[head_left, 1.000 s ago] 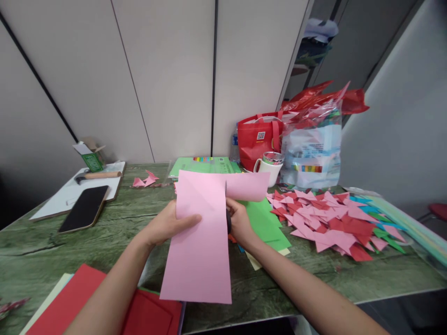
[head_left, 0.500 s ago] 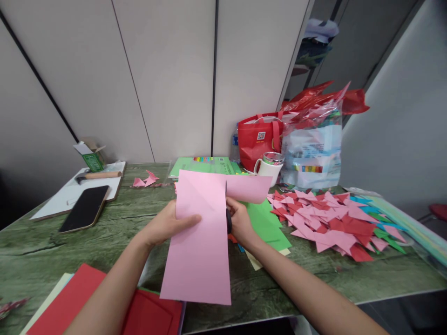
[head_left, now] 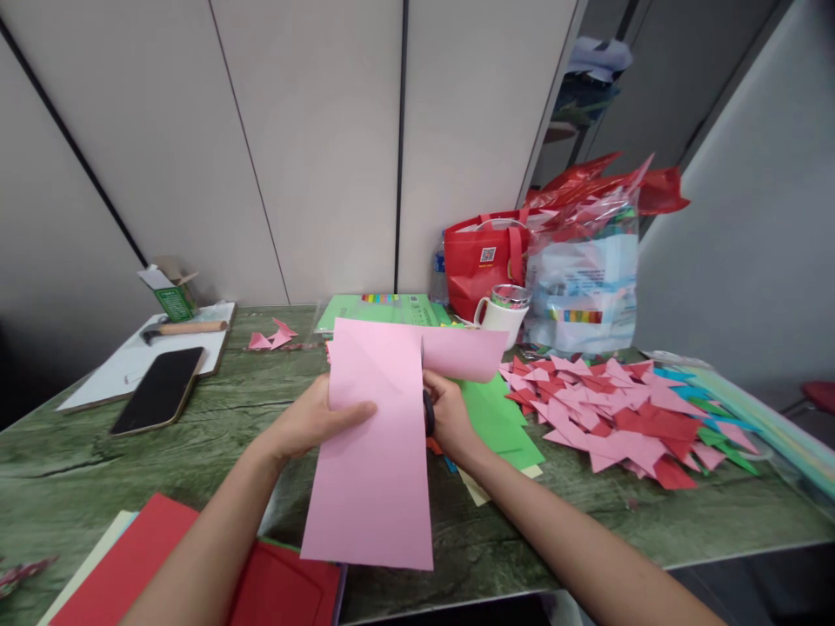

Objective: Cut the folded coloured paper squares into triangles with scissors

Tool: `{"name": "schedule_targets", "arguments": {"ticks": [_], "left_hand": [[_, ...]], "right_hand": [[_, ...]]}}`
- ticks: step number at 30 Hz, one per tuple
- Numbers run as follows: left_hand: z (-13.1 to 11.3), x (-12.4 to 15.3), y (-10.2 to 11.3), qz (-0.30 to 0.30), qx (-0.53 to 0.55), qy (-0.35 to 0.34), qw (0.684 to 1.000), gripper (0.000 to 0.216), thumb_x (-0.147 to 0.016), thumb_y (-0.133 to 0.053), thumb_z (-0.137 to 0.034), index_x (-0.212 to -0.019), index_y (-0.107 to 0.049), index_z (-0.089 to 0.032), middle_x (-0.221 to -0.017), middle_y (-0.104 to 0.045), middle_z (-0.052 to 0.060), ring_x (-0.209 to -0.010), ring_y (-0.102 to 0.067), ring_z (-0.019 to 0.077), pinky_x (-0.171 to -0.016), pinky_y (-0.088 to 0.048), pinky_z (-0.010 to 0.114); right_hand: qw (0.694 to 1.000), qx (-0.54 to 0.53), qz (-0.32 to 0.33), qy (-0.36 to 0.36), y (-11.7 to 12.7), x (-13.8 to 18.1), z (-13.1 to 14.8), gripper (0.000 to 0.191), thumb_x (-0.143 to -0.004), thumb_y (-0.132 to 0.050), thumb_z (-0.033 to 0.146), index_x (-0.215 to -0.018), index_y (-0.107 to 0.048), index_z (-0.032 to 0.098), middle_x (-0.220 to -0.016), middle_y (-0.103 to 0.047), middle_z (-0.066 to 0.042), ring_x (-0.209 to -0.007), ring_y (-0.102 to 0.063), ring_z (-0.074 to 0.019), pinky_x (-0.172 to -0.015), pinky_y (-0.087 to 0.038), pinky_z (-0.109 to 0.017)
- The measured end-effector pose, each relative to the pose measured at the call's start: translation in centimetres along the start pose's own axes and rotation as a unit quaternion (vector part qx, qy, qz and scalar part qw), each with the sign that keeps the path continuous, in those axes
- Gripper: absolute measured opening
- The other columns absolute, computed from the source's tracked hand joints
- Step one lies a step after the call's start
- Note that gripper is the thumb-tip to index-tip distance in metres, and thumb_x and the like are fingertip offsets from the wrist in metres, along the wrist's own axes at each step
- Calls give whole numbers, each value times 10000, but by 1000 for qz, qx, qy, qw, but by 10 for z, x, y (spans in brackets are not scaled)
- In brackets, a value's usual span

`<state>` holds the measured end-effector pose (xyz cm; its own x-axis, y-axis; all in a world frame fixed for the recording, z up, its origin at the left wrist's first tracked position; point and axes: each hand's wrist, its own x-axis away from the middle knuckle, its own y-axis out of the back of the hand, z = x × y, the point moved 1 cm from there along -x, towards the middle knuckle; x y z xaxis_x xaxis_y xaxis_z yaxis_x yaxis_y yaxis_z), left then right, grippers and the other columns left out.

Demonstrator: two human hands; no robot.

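Note:
A large sheet of pink paper point(head_left: 371, 487) is held up over the table, with my left hand point(head_left: 319, 417) closed on its left edge, thumb in front and fingers behind. Black-handled scissors point(head_left: 429, 412) are gripped in my right hand point(head_left: 448, 409) at the paper's right side. Their blades sit at a cut in the sheet and are mostly hidden by it. Above my right hand, a partly cut strip of the paper curls out to the right. Green sheets point(head_left: 496, 426) lie on the table behind and below my right hand.
Pink and red paper cutouts point(head_left: 613, 409) are heaped at right. Behind stand a white mug point(head_left: 504, 317), a red bag point(head_left: 483, 261) and a plastic bag point(head_left: 580, 287). A phone point(head_left: 158, 391), a hammer point(head_left: 186, 328) and a small green box point(head_left: 173, 300) are left. Red paper point(head_left: 136, 556) lies near front left.
Almost nothing differs. The pink paper and the scissors have shifted very slightly; both hands keep their hold.

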<state>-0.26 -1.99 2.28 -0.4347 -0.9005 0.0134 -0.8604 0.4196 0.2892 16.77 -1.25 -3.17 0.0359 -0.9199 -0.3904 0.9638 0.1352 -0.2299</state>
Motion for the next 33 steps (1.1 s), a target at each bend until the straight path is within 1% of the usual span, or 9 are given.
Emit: {"name": "schedule_targets", "arguments": {"ticks": [4, 11, 17, 23, 25, 29, 33], "left_hand": [[1, 0, 1, 4, -7, 0, 1000, 301, -675, -615, -351, -895, -578, -149, -883, -657, 71, -710, -615, 192, -586, -506, 281], [-1, 0, 0, 6, -6, -3, 1000, 296, -674, -613, -352, -894, -580, -156, -878, -659, 73, -705, -616, 193, -592, -507, 291], [-1, 0, -2, -2, 3, 0, 1000, 323, -664, -615, -354, -914, -571, -155, -891, -655, 80, -722, -616, 203, -601, -509, 304], [-1, 1, -3, 6, 11, 1, 1000, 328, -667, -617, -342, -931, -563, -155, -909, -650, 85, -730, -614, 204, -597, -507, 301], [-1, 1, -3, 17, 5, 3, 1000, 328, -671, -614, -342, -938, -564, -157, -913, -651, 78, -736, -614, 203, -599, -507, 298], [-2, 1, -3, 23, -27, 10, 999, 360, -668, -607, -359, -956, -561, -149, -918, -651, 79, -762, -613, 217, -618, -510, 316], [-3, 1, -3, 18, -41, 11, 999, 370, -662, -609, -363, -958, -552, -149, -930, -645, 83, -788, -609, 222, -628, -511, 322]], "right_hand": [[1000, 1, -3, -1, 0, 0, -2, 239, -603, -608, 213, -835, -624, 155, -636, -648, 10, -576, -583, -160, -526, -454, -259], [1000, 4, -17, -9, 0, 1, 0, 192, -594, -607, 216, -776, -626, 159, -585, -631, 24, -518, -551, -134, -488, -436, -240], [999, 12, -30, -17, -1, 1, -1, 188, -587, -606, 240, -757, -618, 161, -610, -636, 22, -523, -547, -130, -474, -440, -236], [999, 3, -36, -17, -2, 2, 2, 103, -580, -607, 208, -667, -586, 157, -629, -647, 15, -538, -562, -139, -483, -444, -239], [999, -1, -32, -10, -1, 1, 3, 123, -587, -598, 192, -704, -596, 156, -646, -653, 9, -565, -580, -151, -509, -458, -249], [1000, -2, -28, 2, 0, -2, 5, 252, -594, -584, 183, -842, -614, 157, -731, -668, -11, -663, -611, -181, -605, -488, -287], [999, 6, -36, 6, 0, -3, 6, 243, -592, -580, 177, -831, -613, 156, -760, -672, -20, -675, -614, -181, -619, -493, -287]]}}
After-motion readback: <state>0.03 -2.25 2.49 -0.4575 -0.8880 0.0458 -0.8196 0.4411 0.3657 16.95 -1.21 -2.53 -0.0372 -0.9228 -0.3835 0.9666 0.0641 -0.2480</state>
